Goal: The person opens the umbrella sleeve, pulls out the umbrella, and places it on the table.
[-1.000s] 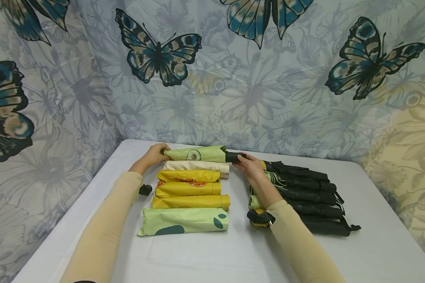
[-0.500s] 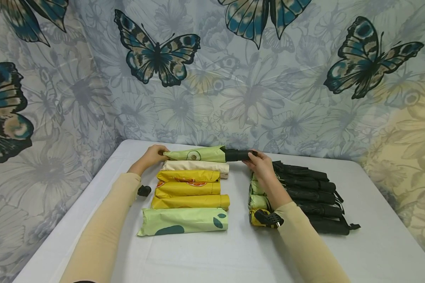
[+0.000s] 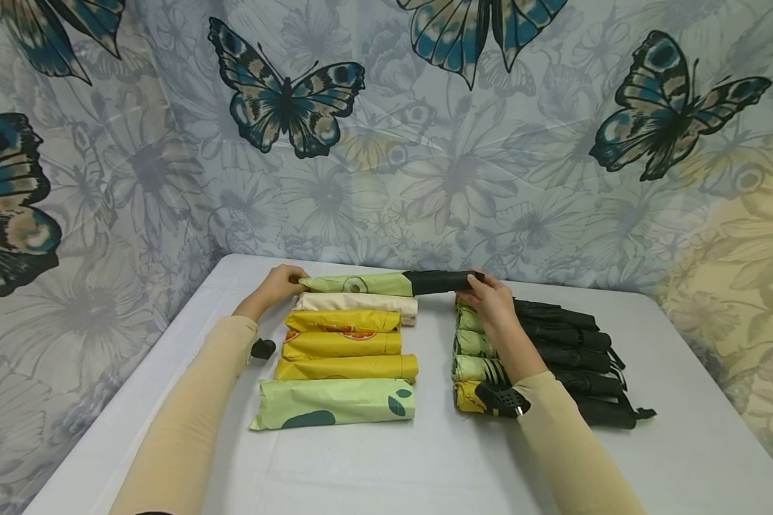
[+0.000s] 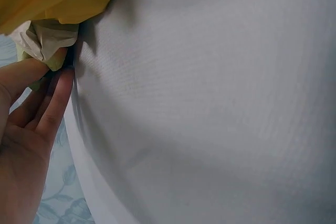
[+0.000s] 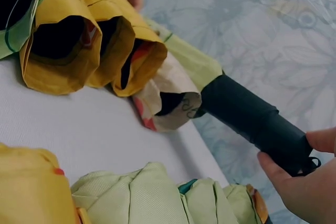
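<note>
At the table's back edge lies a light green umbrella sleeve with an avocado print. My left hand pinches its closed left end; in the left wrist view thumb and fingers meet on that green tip. A black folded umbrella sticks out of the sleeve's right mouth. My right hand grips the umbrella's free end between thumb and fingers. Beside a small loop at that end, the right wrist view shows the thumb and a finger. The part of the umbrella inside the sleeve is hidden.
In front of the green sleeve lie a cream sleeve, several yellow sleeves and a light green sleeve. Their mouths gape in the right wrist view. At right, several black folded umbrellas with green or yellow ends lie side by side.
My right hand has moved rightward with the umbrella's end, so more black umbrella shows outside the green sleeve. The sleeve looks flatter. My left hand has stayed nearly in place.
</note>
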Tool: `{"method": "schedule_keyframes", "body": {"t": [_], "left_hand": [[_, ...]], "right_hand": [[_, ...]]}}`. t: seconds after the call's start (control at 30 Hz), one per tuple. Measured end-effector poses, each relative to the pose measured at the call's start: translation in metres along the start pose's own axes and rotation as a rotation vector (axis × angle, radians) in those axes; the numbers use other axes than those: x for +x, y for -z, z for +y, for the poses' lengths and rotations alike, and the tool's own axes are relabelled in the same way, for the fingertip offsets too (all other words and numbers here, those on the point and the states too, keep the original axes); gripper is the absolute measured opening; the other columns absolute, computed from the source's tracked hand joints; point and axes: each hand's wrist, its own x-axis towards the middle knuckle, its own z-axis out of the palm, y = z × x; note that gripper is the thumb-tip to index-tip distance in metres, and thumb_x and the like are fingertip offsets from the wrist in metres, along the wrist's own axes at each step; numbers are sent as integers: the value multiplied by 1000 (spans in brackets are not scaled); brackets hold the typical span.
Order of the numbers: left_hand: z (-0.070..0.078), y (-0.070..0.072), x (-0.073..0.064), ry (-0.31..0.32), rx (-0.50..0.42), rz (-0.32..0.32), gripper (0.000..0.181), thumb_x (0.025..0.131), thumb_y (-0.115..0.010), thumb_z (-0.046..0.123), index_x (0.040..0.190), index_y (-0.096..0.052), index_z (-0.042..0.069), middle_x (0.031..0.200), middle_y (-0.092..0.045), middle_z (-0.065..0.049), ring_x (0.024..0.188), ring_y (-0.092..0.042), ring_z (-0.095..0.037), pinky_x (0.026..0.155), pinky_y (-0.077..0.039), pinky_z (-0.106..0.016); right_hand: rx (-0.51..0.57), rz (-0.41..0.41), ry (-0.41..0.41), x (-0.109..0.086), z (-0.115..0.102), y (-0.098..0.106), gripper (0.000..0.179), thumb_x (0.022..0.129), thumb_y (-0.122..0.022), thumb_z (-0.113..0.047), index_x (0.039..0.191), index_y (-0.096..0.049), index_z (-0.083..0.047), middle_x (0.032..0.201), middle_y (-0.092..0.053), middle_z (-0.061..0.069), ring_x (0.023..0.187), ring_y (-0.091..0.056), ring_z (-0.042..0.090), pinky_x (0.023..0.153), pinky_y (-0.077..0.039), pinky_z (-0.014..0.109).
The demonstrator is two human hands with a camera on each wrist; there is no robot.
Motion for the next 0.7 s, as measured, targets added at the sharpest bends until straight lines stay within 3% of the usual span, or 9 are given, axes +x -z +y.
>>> {"method": "schedule_keyframes", "body": {"t": [0.17, 0.33, 0.57, 0.7], "left_hand": [[-1, 0, -1, 14, 2, 3, 20, 96, -59, 5, 111, -69, -1, 112, -66, -22, 99, -63, -32, 85, -55, -41], [1, 1, -4, 28, 0, 9, 19, 96, -58, 5, 110, -69, -2, 110, -67, -22, 96, -64, -30, 82, -55, -39], [-1, 0, -4, 13, -4, 14, 19, 96, -59, 5, 109, -70, -2, 108, -68, -22, 93, -64, -29, 82, -55, -39], [-2, -1, -2, 10, -4, 22, 18, 95, -59, 5, 108, -70, -1, 107, -68, -21, 92, -64, -28, 81, -55, -38]], "right_hand": [[-7, 24, 33, 0, 1, 2, 55, 103, -49, -17, 153, -28, -7, 159, -27, 15, 118, -59, 17, 114, -41, 33], [11, 34, 50, 0, -3, 9, 56, 103, -48, -18, 153, -28, -7, 160, -23, 12, 129, -52, 18, 116, -38, 33], [51, 108, 51, 2, -10, 22, 54, 101, -53, -18, 150, -35, -6, 154, -32, 10, 103, -61, 9, 110, -45, 28], [91, 122, 55, 0, -14, 28, 54, 100, -53, -18, 150, -35, -6, 157, -28, 11, 101, -61, 9, 110, -44, 28]]}}
